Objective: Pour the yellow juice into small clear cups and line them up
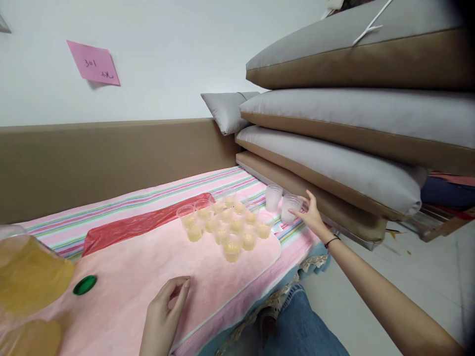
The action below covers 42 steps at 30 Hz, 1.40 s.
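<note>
At the right end of the mat, my right hand (311, 213) is around a stack of clear plastic cups (291, 208), with the thumb on the near side and fingers behind. Beside it stands another stack of nested cups (273, 198). My left hand (168, 299) hovers low over the pink mat (137, 257), fingertips and thumb pressed together with nothing visible in them. Between my hands stand several clear cups (232, 247), grouped closely, each holding some pale yellow liquid. At the left edge is a large clear container (33, 272) of yellow liquid, partly out of view.
A green cap (85, 285) lies near the container. Red plastic film (141, 222) stretches behind the cups, over a striped cloth (148, 195). Thick grey-brown cushions (334, 148) are piled at the right. A pink note (93, 63) is on the wall.
</note>
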Motion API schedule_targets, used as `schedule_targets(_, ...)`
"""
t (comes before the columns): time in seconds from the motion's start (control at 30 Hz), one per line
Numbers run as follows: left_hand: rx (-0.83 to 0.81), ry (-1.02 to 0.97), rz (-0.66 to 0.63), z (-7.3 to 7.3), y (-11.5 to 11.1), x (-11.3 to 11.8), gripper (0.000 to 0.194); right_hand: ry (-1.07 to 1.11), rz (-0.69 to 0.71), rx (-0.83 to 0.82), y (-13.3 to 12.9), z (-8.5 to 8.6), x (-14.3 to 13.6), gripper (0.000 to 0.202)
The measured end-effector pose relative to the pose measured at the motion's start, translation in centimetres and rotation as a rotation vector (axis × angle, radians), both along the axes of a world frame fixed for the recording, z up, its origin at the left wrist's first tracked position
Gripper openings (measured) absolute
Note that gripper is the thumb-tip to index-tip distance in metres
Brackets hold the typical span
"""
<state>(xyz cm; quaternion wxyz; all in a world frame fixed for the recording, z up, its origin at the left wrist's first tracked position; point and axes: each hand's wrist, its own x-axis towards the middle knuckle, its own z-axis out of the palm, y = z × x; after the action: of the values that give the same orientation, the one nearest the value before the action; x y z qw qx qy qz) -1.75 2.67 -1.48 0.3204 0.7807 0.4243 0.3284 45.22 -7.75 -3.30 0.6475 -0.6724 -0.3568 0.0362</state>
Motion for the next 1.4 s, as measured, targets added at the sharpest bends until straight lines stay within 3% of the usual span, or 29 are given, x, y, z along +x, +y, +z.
schedule_targets(0.27,0.016,-0.014,0.003,-0.1,0.1,0.0,0.04,-0.024,0.076,-0.018,0.2,1.8,0.4,0.116)
schedule_targets(0.57,-0.014,-0.027,0.003,-0.1,0.1,-0.1,0.039,-0.027,0.062,0.007,0.7,2.4,1.1,0.115)
schedule_targets(0.9,-0.041,-0.043,-0.006,-0.3,0.1,-0.1,0.037,-0.039,0.055,-0.042,0.7,1.4,1.0,0.115)
schedule_targets(1.4,-0.074,-0.044,-0.021,-0.6,0.1,-0.2,0.035,-0.057,0.062,-0.027,1.3,3.4,1.3,0.118)
